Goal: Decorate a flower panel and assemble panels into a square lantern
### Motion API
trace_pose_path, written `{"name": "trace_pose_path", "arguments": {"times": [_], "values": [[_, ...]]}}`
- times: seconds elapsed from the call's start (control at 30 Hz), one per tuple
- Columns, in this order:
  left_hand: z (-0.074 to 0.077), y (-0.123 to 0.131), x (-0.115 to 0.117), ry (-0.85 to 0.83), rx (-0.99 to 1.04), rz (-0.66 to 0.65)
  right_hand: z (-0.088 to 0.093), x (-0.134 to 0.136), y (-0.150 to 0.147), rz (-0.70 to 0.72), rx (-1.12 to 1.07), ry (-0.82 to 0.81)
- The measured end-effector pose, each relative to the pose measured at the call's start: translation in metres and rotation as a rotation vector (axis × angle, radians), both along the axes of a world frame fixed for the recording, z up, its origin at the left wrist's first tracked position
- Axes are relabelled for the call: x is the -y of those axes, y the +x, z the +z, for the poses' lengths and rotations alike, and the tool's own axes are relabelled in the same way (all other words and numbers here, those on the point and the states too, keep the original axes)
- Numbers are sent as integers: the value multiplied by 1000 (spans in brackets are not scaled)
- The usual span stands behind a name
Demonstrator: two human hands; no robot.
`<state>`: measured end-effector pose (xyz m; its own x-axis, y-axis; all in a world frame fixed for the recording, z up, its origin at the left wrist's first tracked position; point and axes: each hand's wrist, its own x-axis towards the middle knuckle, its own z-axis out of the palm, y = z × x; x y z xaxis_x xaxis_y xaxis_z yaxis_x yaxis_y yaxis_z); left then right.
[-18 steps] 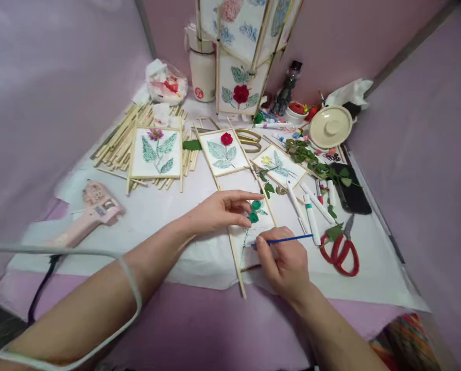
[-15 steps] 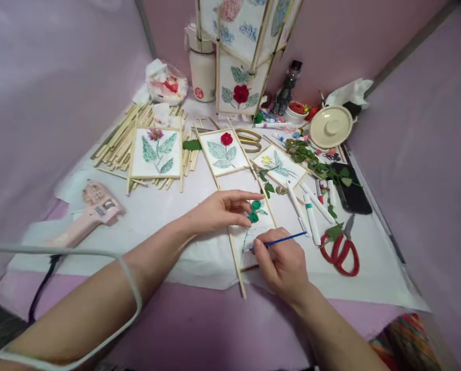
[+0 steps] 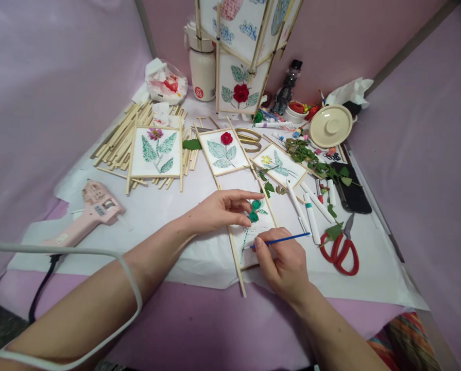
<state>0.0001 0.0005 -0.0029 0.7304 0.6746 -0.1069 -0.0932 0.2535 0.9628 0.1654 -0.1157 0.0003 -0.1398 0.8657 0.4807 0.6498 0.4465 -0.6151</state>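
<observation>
Right hand (image 3: 284, 265) pinches a brush (image 3: 282, 240), its tip on the panel (image 3: 253, 232) at 10 o'clock. Left hand (image 3: 222, 208), open and holding nothing, presses the panel flat. Flower (image 3: 254, 211) and stem (image 3: 246, 242) are in. Its leaves (image 3: 261, 212) look sparse beside the finished panels (image 3: 223, 152) at 12 o'clock.

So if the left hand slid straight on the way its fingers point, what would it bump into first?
Probably the green paper flower on the framed panel: the left hand points right and its fingertips sit just short of it, maybe touching it. Further along lie white pens.
</observation>
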Motion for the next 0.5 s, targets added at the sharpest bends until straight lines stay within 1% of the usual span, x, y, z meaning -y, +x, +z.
{"name": "trace_pose_path", "arguments": {"times": [0.1, 0.27, 0.37, 0.5], "values": [[0, 0, 0, -7, 5, -7, 1, 1, -1, 15, -15, -10], [0, 0, 0, -16, 3, -6, 3, 2, -3, 79, -82, -90], [0, -1, 0, -10, 2, -9, 2, 1, -2, 48, -66, -68], [0, 0, 0, 2, -17, 1, -1, 0, 1, -46, -1, 5]]}}
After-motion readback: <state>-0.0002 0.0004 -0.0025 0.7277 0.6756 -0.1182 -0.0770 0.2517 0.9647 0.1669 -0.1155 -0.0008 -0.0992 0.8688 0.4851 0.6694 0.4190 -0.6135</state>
